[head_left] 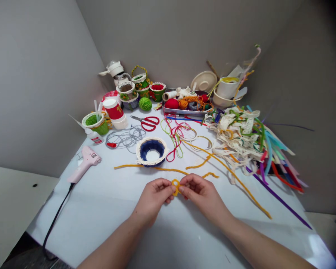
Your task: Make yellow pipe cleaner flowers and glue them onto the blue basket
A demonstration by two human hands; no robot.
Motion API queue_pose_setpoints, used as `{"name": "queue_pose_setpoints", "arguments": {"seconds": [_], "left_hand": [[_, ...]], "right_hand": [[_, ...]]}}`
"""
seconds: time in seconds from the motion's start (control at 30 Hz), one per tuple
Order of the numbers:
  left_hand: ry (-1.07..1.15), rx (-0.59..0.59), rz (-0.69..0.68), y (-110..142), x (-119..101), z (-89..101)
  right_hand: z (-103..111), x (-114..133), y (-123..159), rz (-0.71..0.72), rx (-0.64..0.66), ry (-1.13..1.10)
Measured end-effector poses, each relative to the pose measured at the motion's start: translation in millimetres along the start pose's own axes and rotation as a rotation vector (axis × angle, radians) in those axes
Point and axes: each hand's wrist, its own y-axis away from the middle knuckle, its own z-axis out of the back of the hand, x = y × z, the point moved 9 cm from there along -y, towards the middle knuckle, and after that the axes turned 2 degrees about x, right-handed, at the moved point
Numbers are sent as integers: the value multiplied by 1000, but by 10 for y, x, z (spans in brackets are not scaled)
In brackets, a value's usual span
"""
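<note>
In the head view, our hands [176,194] are pinching the small looped yellow yarn piece [175,182] between thumbs and fingertips, just above the white table [123,231]'s near edge; we are best keeping its loops even, pinching lightly.
</note>
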Motion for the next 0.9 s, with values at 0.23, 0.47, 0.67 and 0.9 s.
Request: {"name": "queue_pose_setpoints", "arguments": {"seconds": [0.23, 0.47, 0.67, 0.9], "left_hand": [[-39, 7, 12, 2, -4, -15], [42, -42, 37, 15, 8, 15], [60, -20, 39, 27, -4, -18], [-138, -3, -86, 71, -119, -57]], "right_hand": [[-7, -6, 1, 19, 17, -16], [-15, 78, 19, 80, 35, 39], [-3, 152, 56, 207, 23, 246], [28, 175, 37, 200, 36, 213]]}}
